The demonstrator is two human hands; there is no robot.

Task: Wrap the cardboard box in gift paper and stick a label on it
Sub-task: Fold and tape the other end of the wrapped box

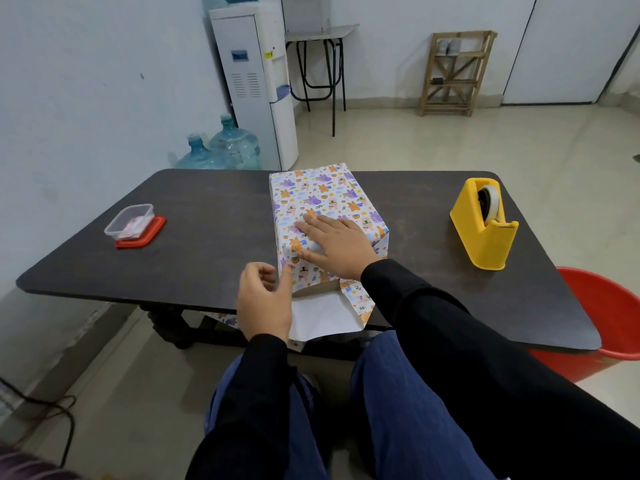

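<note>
Right hand (336, 245) presses flat on the cardboard box (322, 199) in cartoon-print gift paper, mid dark bench (207, 244); left hand (265, 301) curls at its near corner, grip unclear. Near end gapes; label pending.

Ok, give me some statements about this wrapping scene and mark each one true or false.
1. The right hand lies flat on top of the box. True.
2. The tape dispenser is red. False: it is yellow.
3. The gift paper at the box's near end is not yet folded shut. True.
4. The plastic container stands on the box. False: it sits on a red lid on the table, left of the box.
</note>
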